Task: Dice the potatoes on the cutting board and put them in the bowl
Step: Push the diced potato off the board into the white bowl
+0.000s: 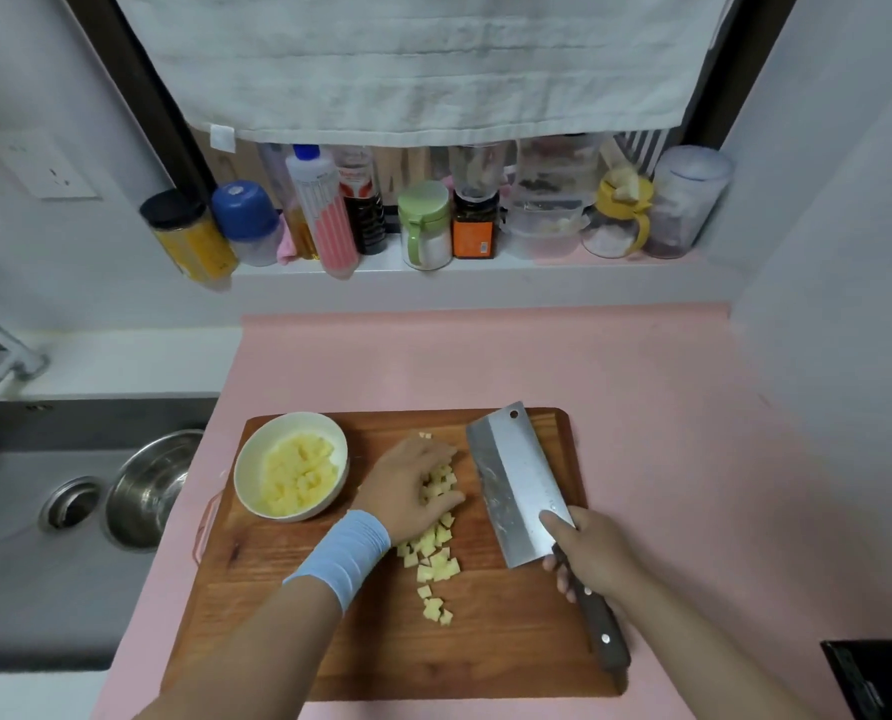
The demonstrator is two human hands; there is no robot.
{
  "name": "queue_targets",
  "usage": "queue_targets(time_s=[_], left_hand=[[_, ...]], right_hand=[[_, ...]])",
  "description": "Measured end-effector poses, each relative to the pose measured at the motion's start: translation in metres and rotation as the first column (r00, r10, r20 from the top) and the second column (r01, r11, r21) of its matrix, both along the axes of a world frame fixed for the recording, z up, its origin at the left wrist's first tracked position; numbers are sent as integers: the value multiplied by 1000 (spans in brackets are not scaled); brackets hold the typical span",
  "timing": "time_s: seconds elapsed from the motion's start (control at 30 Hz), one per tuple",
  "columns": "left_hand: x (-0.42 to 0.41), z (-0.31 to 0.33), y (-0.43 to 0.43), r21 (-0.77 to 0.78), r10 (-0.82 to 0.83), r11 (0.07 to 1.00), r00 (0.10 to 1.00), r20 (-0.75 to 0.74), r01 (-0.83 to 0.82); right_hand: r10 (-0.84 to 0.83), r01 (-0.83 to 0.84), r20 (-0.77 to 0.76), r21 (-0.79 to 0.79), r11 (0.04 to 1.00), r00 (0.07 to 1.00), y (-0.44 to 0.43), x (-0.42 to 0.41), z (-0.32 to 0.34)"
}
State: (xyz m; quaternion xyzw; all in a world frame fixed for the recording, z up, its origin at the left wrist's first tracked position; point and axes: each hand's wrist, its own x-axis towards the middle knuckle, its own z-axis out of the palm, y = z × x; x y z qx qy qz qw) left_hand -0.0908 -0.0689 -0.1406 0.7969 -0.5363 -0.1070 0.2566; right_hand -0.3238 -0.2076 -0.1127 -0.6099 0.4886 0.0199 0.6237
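Note:
A wooden cutting board (485, 652) lies on a pink mat. Diced potato pieces (433, 558) form a line down the board's middle. My left hand (412, 485), with a blue wristband, cups its curled fingers over the upper end of that pile. My right hand (589, 556) grips the dark handle of a cleaver (511, 480), with the forefinger laid on the blade. The blade lies tilted just right of the dice. A cream bowl (249, 470) of diced potato stands on the board's far left corner.
A sink (28, 574) holding a steel bowl (147, 491) lies to the left. Bottles and jars (423, 226) line the shelf at the back. A wall stands close on the right. A dark object (875, 678) sits at the bottom right.

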Motion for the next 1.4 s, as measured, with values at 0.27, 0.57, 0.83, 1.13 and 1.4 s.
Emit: queue_targets(time_s=[0.27,0.57,0.83,1.13,1.4], left_hand=[[-31,-19,36,121,-45,992,972,230,18],[-14,-3,-1,266,347,915,928,-134,-304],[-32,-6,8,92,269,963,926,-264,-254],[-34,18,16,68,166,986,962,-215,-155],[0,55,32,-96,156,980,973,-172,-174]], right_hand=[[143,-143,10,25,989,990,3,27,-3],[216,-216,-9,32,976,976,21,42,-1],[200,-200,17,59,978,980,40,36,1],[162,-172,85,120,978,983,53,31,29],[177,-187,152,53,981,972,74,62,75]])
